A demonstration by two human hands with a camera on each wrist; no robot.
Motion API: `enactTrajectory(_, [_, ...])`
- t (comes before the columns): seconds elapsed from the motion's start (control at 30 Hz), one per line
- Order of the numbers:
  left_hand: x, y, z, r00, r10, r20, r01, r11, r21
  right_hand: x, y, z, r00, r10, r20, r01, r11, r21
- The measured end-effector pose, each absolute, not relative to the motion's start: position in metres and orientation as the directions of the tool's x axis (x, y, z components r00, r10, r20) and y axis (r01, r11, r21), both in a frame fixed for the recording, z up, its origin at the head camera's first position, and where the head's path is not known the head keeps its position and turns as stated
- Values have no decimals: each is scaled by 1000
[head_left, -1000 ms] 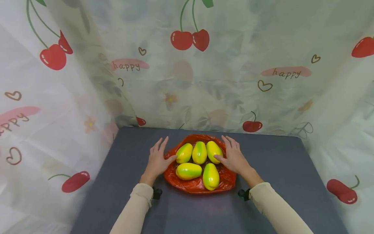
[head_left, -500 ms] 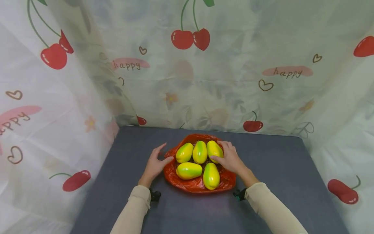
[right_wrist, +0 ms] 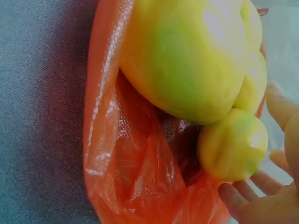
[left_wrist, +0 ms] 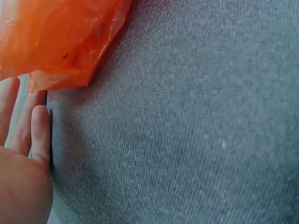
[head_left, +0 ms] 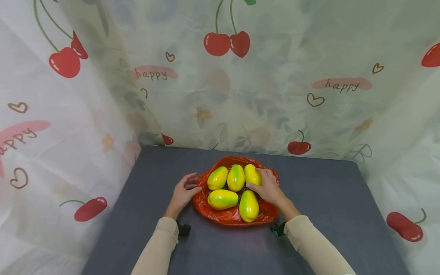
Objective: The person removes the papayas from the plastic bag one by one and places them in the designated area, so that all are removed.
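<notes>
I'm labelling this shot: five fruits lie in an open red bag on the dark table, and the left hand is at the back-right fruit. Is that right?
Only the choice of hand is wrong: the head view shows the right hand at the back-right fruit. Five fruits do lie in an open red bag on the dark table.

Site: a curtained-off tabletop booth; building type beyond it cannot be told. Sheeting (head_left: 268, 68) printed with cherries (head_left: 216, 44), hearts (head_left: 315, 100) and "happy" lettering (head_left: 151, 74) hangs at 9, 12 and 3 o'clock, around a grey-topped table (head_left: 233, 256) at 6 o'clock.
</notes>
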State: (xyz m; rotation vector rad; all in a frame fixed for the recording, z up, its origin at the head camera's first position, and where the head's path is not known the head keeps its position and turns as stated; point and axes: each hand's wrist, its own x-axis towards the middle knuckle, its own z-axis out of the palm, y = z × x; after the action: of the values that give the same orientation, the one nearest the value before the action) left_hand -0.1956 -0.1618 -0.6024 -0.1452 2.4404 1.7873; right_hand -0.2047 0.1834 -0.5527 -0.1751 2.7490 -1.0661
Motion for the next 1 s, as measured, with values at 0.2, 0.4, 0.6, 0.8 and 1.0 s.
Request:
enactTrajectory(0.2, [-197, -169, -606, -965, 48, -256, -231, 301, 925, -206, 180, -550, -975, -176, -137, -40, 743, -668])
enactTrajectory(0.4, [-195, -173, -610, -956, 90, -281, -239, 323, 916, -208, 180, -551, -975, -173, -140, -40, 757, -652])
enactTrajectory(0.6, [-193, -174, -613, -955, 107, -277, -232, 310, 922, -208, 180, -557, -976, -155, -153, -19, 762, -648])
enactTrajectory(0.8, [-193, -176, -612, -952, 127, -279, -230, 307, 923, -206, 180, -558, -984, -125, -129, -10, 755, -656])
enactTrajectory(1.0, [-195, -175, -610, -944, 132, -304, -254, 299, 920, -206, 180, -556, -989, -110, -99, -18, 756, -654])
